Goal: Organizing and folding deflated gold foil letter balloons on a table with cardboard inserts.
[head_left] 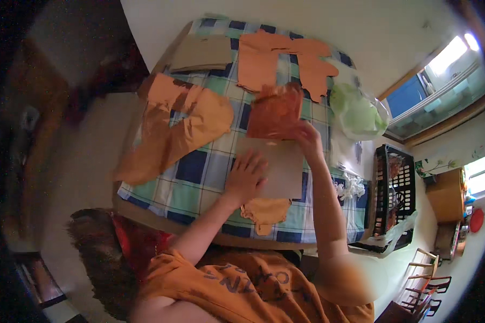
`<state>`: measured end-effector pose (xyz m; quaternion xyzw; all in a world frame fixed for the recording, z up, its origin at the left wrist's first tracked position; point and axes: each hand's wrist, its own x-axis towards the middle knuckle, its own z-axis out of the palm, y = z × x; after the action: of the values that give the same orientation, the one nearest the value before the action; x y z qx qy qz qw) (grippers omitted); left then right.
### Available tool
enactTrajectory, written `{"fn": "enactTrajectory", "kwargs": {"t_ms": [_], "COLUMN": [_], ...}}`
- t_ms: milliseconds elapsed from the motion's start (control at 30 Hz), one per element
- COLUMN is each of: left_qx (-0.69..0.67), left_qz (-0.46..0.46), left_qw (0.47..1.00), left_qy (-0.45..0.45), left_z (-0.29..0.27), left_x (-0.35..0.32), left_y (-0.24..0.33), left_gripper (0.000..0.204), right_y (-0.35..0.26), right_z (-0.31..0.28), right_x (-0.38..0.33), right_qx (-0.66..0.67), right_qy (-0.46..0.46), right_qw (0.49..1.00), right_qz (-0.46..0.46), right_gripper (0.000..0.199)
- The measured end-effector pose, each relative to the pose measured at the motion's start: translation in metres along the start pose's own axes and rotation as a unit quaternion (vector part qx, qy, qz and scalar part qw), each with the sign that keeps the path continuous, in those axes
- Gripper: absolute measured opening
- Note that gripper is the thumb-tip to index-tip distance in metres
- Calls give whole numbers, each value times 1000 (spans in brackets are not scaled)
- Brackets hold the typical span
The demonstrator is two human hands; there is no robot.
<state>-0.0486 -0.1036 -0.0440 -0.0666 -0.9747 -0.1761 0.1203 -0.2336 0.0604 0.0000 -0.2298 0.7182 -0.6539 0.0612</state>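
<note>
Flat on a pale grey card (283, 171) lies my left hand (247, 177), fingers spread and holding nothing. Part of a peach cloth garment (265, 211) with scalloped edges sticks out from under the card's near end. My right hand (309, 141) pinches the near right corner of a reddish-brown, shiny flat packet (275, 114), just beyond the card. The packet is smeared by motion, so its exact kind cannot be made out. Past it spread flat peach cloth pieces (256, 56). To the left sits a crumpled light-orange cloth or paper heap (199, 116).
The table has a blue, green and white checked cloth (191, 168). A tan card stack (203, 53) lies far left, a pale green plastic bag (355, 110) at right, near white crumpled strips (352, 187). A black crate (381, 185) stands beyond the right edge.
</note>
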Motion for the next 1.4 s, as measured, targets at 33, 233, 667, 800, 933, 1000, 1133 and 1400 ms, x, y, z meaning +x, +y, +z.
{"fn": "enactTrajectory", "kwargs": {"t_ms": [33,233,667,800,933,1000,1133,1400], "left_qx": [12,-153,-110,-197,-120,-62,67,59], "left_qz": [12,-45,-13,-48,-183,-97,-15,-34], "left_qw": [999,987,993,966,973,976,994,997], "left_qy": [27,2,49,162,-65,184,82,40], "left_z": [2,-28,-10,-13,-44,-53,-10,10], "left_x": [-3,7,8,12,29,44,52,39], "left_y": [-2,14,6,7,-12,-14,-1,-9], "left_gripper": [55,65,55,43,33,40,49,58], "right_y": [-7,20,6,5,3,-4,-3,-12], "right_z": [-5,-37,43,43,43,44,46,26], "right_x": [-18,-57,-71,-71,-72,-74,-72,-83], "right_qx": [-1,-36,-470,-468,-478,-459,-453,-318], "right_qy": [-5,-74,-71,-73,-39,-68,-63,76], "right_qw": [1000,995,866,867,858,870,870,944], "right_qz": [1,-56,-153,-155,-183,-166,-183,-38], "right_gripper": [8,19,45,49,37,47,43,27]}}
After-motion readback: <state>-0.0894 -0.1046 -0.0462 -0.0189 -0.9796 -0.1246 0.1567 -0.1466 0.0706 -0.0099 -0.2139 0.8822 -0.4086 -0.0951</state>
